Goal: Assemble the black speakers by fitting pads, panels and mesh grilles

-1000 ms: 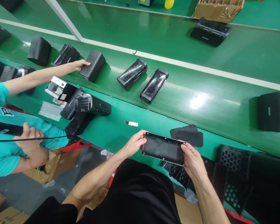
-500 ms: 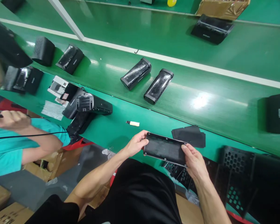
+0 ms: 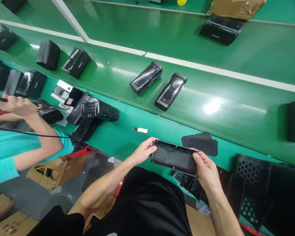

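A black rectangular panel (image 3: pixel 174 158) with small tabs along its rim is held level over the near edge of the green table (image 3: pixel 123 137). My left hand (image 3: pixel 144 151) grips its left end, thumb on top. At the right end, my right hand (image 3: pixel 206 167) pinches the corner, its thumb over the rim. Behind the panel lie thin black sheets (image 3: pixel 201 143), partly overlapping. A small cutter with a pale handle (image 3: pixel 141 130) rests on the table, beyond my left hand.
Two black speaker-like units (image 3: pixel 147 78) (image 3: pixel 170 91) lie on the green belt. Perforated black parts (image 3: pixel 250 170) are stacked at the right. At the left, a person in a turquoise shirt (image 3: pixel 39 157) works beside more black units (image 3: pixel 100 109). Cardboard boxes (image 3: pixel 54 170) stand below.
The person at the left has leaned away, and a black unit now shows near their hands. The units on the belt sit slightly farther right in view. My hands keep nearly the same hold.
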### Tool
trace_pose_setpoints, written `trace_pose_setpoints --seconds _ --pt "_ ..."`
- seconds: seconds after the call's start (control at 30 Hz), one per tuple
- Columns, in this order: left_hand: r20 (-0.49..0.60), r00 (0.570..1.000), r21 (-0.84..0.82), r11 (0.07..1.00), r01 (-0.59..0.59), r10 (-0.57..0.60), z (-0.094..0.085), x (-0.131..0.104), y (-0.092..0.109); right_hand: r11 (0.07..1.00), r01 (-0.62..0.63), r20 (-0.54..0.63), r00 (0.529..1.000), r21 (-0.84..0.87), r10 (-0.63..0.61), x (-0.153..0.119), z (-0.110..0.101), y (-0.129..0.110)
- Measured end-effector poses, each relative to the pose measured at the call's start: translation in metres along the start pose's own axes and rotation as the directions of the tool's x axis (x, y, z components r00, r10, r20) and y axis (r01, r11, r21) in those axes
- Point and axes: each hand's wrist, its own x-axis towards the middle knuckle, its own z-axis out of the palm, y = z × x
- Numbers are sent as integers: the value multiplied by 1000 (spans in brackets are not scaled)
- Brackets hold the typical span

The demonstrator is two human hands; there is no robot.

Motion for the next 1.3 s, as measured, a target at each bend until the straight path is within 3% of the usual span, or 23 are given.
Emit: trace_pose_setpoints --seconds 0.2,0.37,0.8,1.0,1.17,1.3 --pt "15 999 -31 999 -37 38 1 3 4 986 111 -6 994 -123 -113 3 -10 0" --pt "18 993 2 993 -115 115 1 5 4 989 103 23 995 -109 -101 6 -12 1" --pt "18 994 -15 995 -104 104 2 5 1 999 39 38 999 -39 -37 5 -9 0" --pt "16 1000 -118 993 2 0 1 6 -4 999 -9 36 999 34 8 5 -4 -5" --pt "5 1000 -131 991 -2 2 -1 10 -10 998 -31 6 1000 50 31 7 -3 -6" --pt "29 1000 -331 944 13 -4 -4 14 -17 997 -35 3 999 75 35 11 0 -7"
